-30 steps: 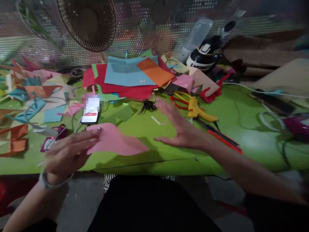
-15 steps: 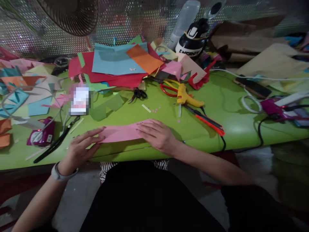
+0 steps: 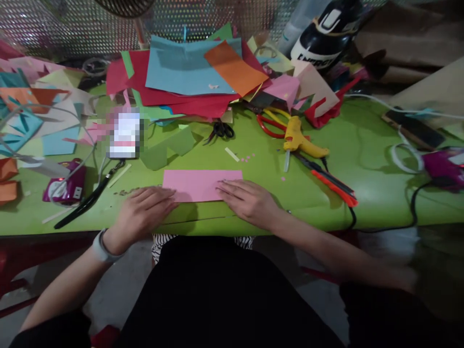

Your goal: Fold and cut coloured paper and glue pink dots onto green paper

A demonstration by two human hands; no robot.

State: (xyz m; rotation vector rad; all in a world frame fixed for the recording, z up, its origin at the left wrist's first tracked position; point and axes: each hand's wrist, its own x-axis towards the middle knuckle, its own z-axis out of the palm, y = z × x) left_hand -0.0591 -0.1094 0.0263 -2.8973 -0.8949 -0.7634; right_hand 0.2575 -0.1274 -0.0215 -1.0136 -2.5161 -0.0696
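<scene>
A rectangular strip of pink paper [image 3: 197,186] lies crosswise in front of me, its lower edge casting a shadow on the green tabletop. My left hand [image 3: 147,210] has its fingers together and closed at the strip's lower left corner. On the right end, my right hand [image 3: 246,200] holds the paper with its fingers over the top face; the thumb is hidden. Just beyond the strip are a folded piece of green paper [image 3: 168,147] and small black-handled scissors [image 3: 222,129].
A yellow glue gun [image 3: 302,140] rests right of centre beside an orange-and-black cutter [image 3: 333,186]. Coloured sheets [image 3: 188,67] are piled at the back. A phone [image 3: 125,135] and a purple device [image 3: 67,183] sit left; a black bottle [image 3: 322,36] stands behind.
The pink strip has gone from bowed to flatter. My left hand has shifted right, its fingers now closer together. The camera view has tilted down and moved slightly left.
</scene>
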